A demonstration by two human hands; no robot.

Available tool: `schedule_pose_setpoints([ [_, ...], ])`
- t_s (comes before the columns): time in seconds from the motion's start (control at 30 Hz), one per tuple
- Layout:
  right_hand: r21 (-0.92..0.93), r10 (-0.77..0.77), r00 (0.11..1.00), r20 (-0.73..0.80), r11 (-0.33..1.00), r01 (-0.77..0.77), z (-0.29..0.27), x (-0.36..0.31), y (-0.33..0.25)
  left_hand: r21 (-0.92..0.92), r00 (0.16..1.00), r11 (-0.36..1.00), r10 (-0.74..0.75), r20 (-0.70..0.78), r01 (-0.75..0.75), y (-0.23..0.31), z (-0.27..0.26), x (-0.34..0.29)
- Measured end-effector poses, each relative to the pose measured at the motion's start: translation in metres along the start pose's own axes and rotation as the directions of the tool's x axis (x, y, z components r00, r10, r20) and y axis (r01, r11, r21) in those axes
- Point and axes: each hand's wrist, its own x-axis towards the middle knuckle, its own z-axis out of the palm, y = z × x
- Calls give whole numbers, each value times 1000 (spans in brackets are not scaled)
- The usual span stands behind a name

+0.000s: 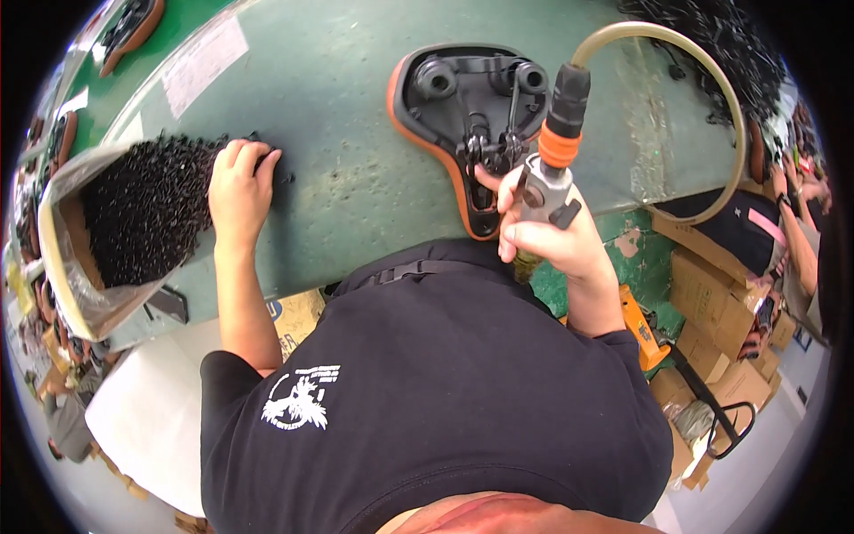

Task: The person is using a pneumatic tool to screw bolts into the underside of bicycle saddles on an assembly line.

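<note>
A bicycle saddle (430, 125) with an orange edge lies upside down on the green table, its springs and rails facing up. My right hand (569, 231) is wrapped round an air screwdriver (544, 189), which has an orange collar and a pale hose (712, 67). The tool is beside the saddle's narrow end; its tip is hidden. At the left, my left hand (240, 189) rests at the edge of a heap of small black screws (151, 200). Its fingers are pinched together near a few loose screws, and what is between them is hidden.
The screws spill from a plastic-lined box (64, 258) onto the table (347, 151). A pile of black parts (721, 53) lies at the far right. Cardboard boxes (712, 298) and an orange pallet jack (642, 329) stand at the right. Another person's arm (802, 249) shows there.
</note>
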Motion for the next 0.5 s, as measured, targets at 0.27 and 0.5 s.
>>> schedule_pose_setpoints([
  [0.27, -170, -311, 947, -77, 940, 295, 8, -20, -69, -800, 907, 543, -420, 4, 255, 26, 9, -21],
  [0.5, 76, -797, 497, 345, 551, 831, 44, 14, -97, -757, 928, -573, 17, 371, 313, 119, 13, -2],
])
